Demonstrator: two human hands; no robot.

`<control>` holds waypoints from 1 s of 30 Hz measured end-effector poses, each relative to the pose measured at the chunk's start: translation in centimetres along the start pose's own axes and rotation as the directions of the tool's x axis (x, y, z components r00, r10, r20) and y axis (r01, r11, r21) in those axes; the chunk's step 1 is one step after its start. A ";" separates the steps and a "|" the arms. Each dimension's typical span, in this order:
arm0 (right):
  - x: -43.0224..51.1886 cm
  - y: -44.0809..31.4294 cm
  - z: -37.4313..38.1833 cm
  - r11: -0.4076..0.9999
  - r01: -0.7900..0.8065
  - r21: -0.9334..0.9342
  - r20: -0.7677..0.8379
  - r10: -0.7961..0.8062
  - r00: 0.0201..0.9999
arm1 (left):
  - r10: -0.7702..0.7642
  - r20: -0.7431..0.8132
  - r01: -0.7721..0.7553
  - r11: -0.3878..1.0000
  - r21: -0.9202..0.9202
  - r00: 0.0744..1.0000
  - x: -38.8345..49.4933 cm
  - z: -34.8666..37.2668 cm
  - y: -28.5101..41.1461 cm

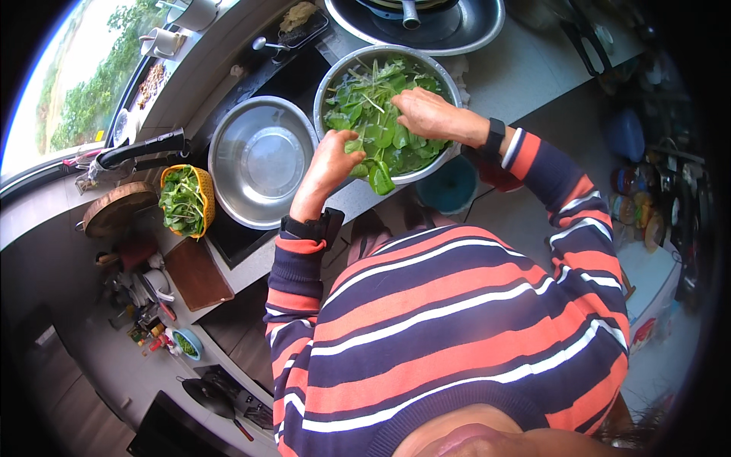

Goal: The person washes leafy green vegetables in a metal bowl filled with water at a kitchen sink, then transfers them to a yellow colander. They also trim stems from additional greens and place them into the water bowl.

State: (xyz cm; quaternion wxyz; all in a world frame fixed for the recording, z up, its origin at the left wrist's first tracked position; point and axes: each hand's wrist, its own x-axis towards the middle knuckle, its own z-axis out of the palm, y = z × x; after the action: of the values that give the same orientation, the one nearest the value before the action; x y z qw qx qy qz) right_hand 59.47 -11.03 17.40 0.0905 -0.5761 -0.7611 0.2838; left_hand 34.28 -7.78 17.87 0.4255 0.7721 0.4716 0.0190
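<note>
A large steel bowl (320, 108) holds leafy greens (377, 108) that lie in water. Over its right side, my right hand (431, 114) has its fingers curled on some of the greens; the fingertips are partly hidden. At the front left rim, my left hand (331, 165) has leaves between its thumb and fingers. One broad leaf (381, 178) hangs over the front rim beside it. To the left, touching or nearly touching, stands a second steel basin (228, 165) with what looks like clear water and a small bit of leaf.
A yellow basket (209, 200) of greens stands left of the basin, near a round wooden chopping board (117, 211) and a brown board (197, 274). Behind the bowl is a wide basin (491, 28) with cookware. A faucet (140, 148) juts out by the window. Below the counter sits a teal bucket (448, 185).
</note>
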 end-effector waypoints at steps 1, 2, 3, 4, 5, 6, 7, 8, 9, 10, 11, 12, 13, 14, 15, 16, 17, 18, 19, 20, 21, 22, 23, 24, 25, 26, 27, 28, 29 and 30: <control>0.9 0.2 0.4 1.000 -0.027 0.005 -0.038 0.028 0.999 | 0.018 0.022 -0.019 1.000 0.011 1.000 -0.1 0.3 0.0; 1.8 0.2 0.9 0.997 -0.052 0.051 -0.076 0.056 0.996 | 0.036 0.045 -0.037 0.999 0.020 0.998 -0.1 0.6 -0.2; 2.7 0.1 1.4 0.998 -0.048 0.035 -0.088 0.051 0.995 | 0.037 0.074 -0.040 0.998 0.043 0.997 0.0 1.0 -0.3; 3.5 0.0 1.8 0.997 -0.078 0.015 -0.077 0.079 0.994 | 0.065 0.076 -0.072 0.993 0.096 0.995 0.4 1.5 -0.3; 4.1 0.0 1.8 0.995 -0.101 -0.004 -0.074 0.100 0.992 | 0.093 0.090 -0.099 0.993 0.066 0.992 0.7 1.8 -0.4; 4.7 -0.3 2.0 0.988 -0.151 0.009 -0.100 0.151 0.983 | 0.091 0.114 -0.098 0.994 0.052 0.989 1.0 2.2 -0.4; 4.8 -0.5 1.8 0.989 -0.145 0.024 -0.104 0.147 0.984 | 0.095 0.132 -0.101 0.994 0.042 0.987 1.3 2.3 -0.4; 4.8 -0.8 1.5 0.985 -0.171 0.031 -0.082 0.173 0.981 | 0.159 0.034 -0.160 0.987 0.023 0.987 1.0 2.5 -0.6; 4.7 -1.2 1.2 0.977 -0.212 0.033 -0.045 0.213 0.976 | 0.148 -0.042 -0.149 0.988 -0.037 0.988 1.1 2.2 -0.9; 4.1 -1.4 0.8 0.984 -0.155 0.082 -0.082 0.162 0.983 | 0.143 -0.117 -0.155 0.983 -0.098 0.983 1.0 2.1 -1.2; 3.5 -1.7 0.3 0.979 -0.160 0.128 -0.059 0.168 0.984 | 0.134 -0.189 -0.164 0.974 -0.158 0.973 0.9 1.9 -1.4; 3.0 -1.9 -0.1 0.970 -0.162 0.180 -0.038 0.172 0.984 | 0.087 -0.226 -0.130 0.974 -0.186 0.970 1.1 1.7 -1.7; 2.5 -2.2 -0.3 0.959 -0.156 0.236 -0.022 0.166 0.986 | 0.059 -0.289 -0.125 0.968 -0.215 0.956 1.2 1.5 -1.9; 1.9 -2.5 -0.3 0.944 -0.163 0.287 -0.019 0.175 0.984 | 0.120 -0.358 -0.204 0.957 -0.208 0.926 1.5 1.4 -2.0; 1.5 -2.8 -0.2 0.943 -0.190 0.273 -0.003 0.198 0.980 | 0.167 -0.415 -0.265 0.946 -0.189 0.894 2.0 1.3 -2.1; 1.3 -3.0 0.1 0.943 -0.194 0.271 -0.001 0.202 0.979 | 0.179 -0.383 -0.265 0.946 -0.185 0.906 2.4 1.3 -2.0; 1.1 -3.1 0.4 0.941 -0.187 0.283 -0.006 0.196 0.981 | 0.191 -0.349 -0.266 0.947 -0.181 0.918 2.9 1.3 -2.0; 1.0 -3.2 0.7 0.937 -0.209 0.278 0.005 0.217 0.976 | 0.203 -0.313 -0.267 0.948 -0.175 0.928 3.3 1.2 -1.9; 0.9 -3.1 1.0 0.938 -0.206 0.278 -0.007 0.216 0.976 | 0.222 -0.253 -0.265 0.953 -0.149 0.942 3.7 1.2 -1.9; 0.9 -3.0 1.2 0.939 -0.202 0.277 -0.018 0.216 0.976 | 0.238 -0.191 -0.264 0.957 -0.125 0.952 4.1 1.1 -1.9; 0.8 -2.9 1.3 0.934 -0.233 0.270 -0.007 0.244 0.970 | 0.246 -0.126 -0.259 0.961 -0.094 0.961 4.5 1.1 -1.9; 0.9 -2.7 1.4 0.923 -0.228 0.311 -0.026 0.248 0.968 | 0.229 -0.099 -0.240 0.963 -0.126 0.969 4.8 1.2 -1.9; 0.9 -2.5 1.5 0.903 -0.257 0.345 -0.021 0.281 0.960 | 0.228 -0.087 -0.237 0.964 -0.123 0.970 5.1 1.3 -1.9; 1.0 -2.4 1.5 0.874 -0.299 0.384 -0.002 0.324 0.946 | 0.228 -0.075 -0.235 0.965 -0.119 0.971 5.4 1.5 -1.9; 1.0 -2.3 1.7 0.885 -0.283 0.369 -0.009 0.308 0.951 | 0.236 -0.072 -0.242 0.964 -0.112 0.969 5.6 1.8 -1.9; 1.2 -2.3 1.9 0.891 -0.281 0.357 -0.002 0.302 0.953 | 0.241 -0.081 -0.249 0.963 -0.107 0.967 5.9 2.1 -1.9; 1.3 -2.4 2.1 0.901 -0.243 0.360 -0.022 0.269 0.963 | 0.232 -0.062 -0.237 0.969 -0.076 0.971 6.1 2.4 -2.0; 1.7 -2.6 2.6 0.920 -0.270 0.285 -0.013 0.286 0.958 | 0.223 -0.045 -0.225 0.973 -0.044 0.974 6.3 2.8 -2.0; 1.9 -2.9 3.1 0.935 -0.295 0.195 -0.033 0.307 0.951 | 0.217 -0.041 -0.218 0.976 -0.012 0.975 6.6 3.1 -2.0; 2.1 -3.2 3.6 0.944 -0.311 0.114 -0.066 0.319 0.945 | 0.195 -0.011 -0.194 0.980 0.054 0.981 6.8 3.5 -1.9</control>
State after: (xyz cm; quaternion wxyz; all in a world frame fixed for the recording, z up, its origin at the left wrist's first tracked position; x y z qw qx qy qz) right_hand 54.48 -10.88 15.73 0.1047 -0.6964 -0.6393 0.3087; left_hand 38.19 -4.56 11.86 0.3974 0.8251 0.3978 0.0544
